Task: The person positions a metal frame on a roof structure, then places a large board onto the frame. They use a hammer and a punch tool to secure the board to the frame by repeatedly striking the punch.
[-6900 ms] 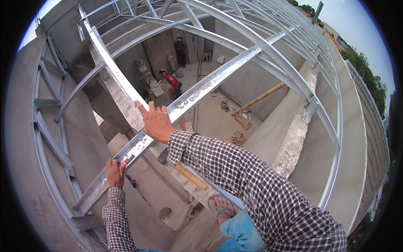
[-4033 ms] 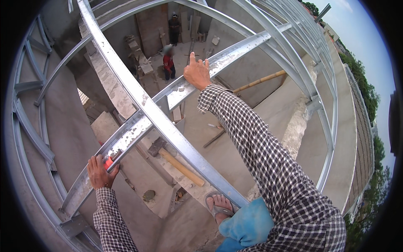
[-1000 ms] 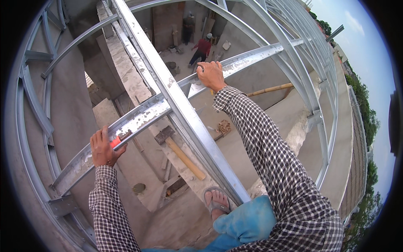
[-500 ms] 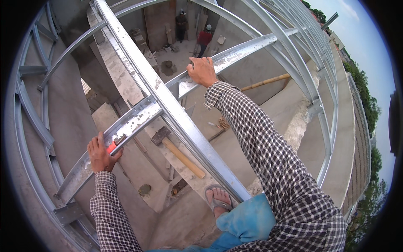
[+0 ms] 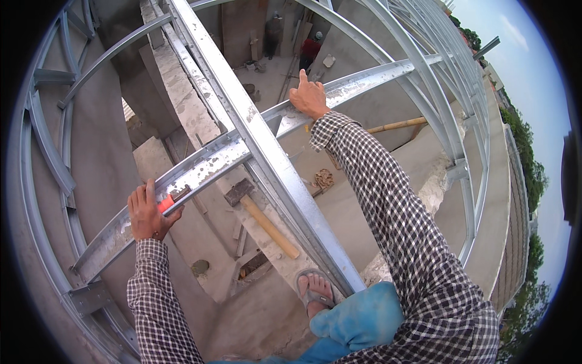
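Note:
My left hand (image 5: 148, 218) is closed around a short tool with a red-orange grip (image 5: 165, 203) and a dark metal end, at the lower left part of a galvanized steel channel (image 5: 215, 161). Its fingers also lie against the channel's edge. My right hand (image 5: 310, 100) is over the same crosspiece, past the long steel beam (image 5: 267, 142). The index finger points away from me and the other fingers are curled; nothing shows in this hand. Between my arms, a sledgehammer (image 5: 267, 224) with a wooden handle lies on a concrete wall top (image 5: 227, 176).
My sandalled foot (image 5: 315, 288) stands on the wall top beside the long beam. Curved steel ribs (image 5: 418, 67) rise to the right. Far below are two people, one in red (image 5: 310, 50) and one in dark clothes (image 5: 274, 36). A bamboo pole (image 5: 397, 125) crosses underneath.
My right hand has let go of the channel's edge, and its index finger now stretches out. My left hand keeps its hold. The whole view has shifted slightly.

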Demonstrator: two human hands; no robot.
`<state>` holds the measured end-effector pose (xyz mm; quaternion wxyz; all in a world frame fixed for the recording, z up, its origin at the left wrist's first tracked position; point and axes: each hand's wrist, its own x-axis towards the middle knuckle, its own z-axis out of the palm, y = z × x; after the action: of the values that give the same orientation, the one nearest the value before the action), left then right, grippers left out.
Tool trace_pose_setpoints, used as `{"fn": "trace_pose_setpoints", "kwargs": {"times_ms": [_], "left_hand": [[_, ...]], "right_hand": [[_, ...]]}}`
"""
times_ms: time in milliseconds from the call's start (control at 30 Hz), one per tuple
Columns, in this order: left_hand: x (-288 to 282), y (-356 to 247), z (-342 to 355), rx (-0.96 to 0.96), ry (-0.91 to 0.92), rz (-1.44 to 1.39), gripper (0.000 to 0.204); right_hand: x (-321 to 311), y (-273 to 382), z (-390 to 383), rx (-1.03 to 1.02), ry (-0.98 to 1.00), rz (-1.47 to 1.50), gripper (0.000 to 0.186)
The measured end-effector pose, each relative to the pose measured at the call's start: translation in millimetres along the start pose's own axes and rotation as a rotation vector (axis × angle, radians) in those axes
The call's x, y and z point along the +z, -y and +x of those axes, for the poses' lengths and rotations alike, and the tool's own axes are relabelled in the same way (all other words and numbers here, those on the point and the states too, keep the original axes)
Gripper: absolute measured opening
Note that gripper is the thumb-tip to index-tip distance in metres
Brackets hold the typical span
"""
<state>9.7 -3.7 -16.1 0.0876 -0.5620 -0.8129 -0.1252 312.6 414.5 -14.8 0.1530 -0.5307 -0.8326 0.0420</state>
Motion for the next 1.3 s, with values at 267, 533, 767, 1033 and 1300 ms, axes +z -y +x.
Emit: {"fn": "trace_pose_setpoints", "kwargs": {"times_ms": [267, 533, 767, 1033, 1300], "left_hand": [[0, 1, -2, 0.006, -0.003, -0.003, 0.094], [-1, 6, -1, 0.009, -0.002, -0.011, 0.094], [-3, 9, -2, 0.027, -0.002, -0.026, 0.096], [-4, 13, -4, 0.017, -0.011, -0.01, 0.096], [0, 9, -5, 0.003, 0.018, -0.035, 0.097]], "right_hand": [[-3, 8, -3, -0.02, -0.03, 0.034, 0.08], [-10, 13, 4, 0.068, 0.043, 0.03, 0.082], [-14, 26, 9, 0.138, 0.127, -0.069, 0.086], [-40, 31, 44, 0.211, 0.252, 0.162, 0.089], [-13, 16, 105, 0.134, 0.237, -0.034, 0.079]]}}
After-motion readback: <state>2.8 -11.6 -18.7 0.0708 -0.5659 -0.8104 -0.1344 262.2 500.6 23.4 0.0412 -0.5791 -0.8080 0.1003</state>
